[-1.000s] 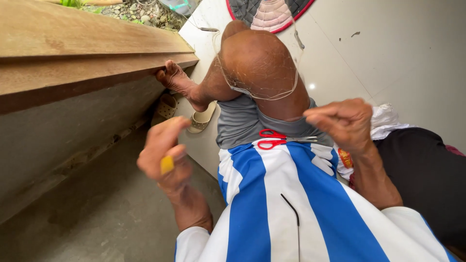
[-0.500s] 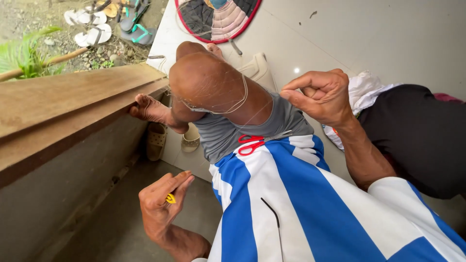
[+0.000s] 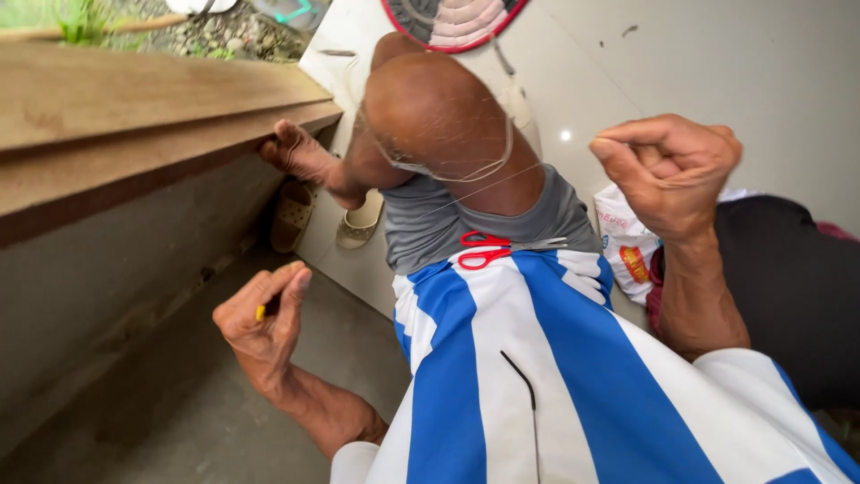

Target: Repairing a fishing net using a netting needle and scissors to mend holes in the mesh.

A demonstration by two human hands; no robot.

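Note:
My left hand is down at the left, its fingers pinched on a small yellow object. Raised at the right, my right hand is a closed fist that pulls a thin, pale line taut. That line runs to loops wound around my bent knee. Red-handled scissors lie on my lap, where the grey shorts meet my blue and white striped shirt. My bare foot presses against the edge of a wooden board.
A thick wooden board runs along the left above a grey concrete wall. A pair of beige sandals lies under my leg. A printed white bag and dark cloth sit at my right. A woven fan lies on the pale floor.
My right fist has moved out to the right and closed tighter. My left hand has shifted slightly up and left, still pinching the yellow object. The view has tilted.

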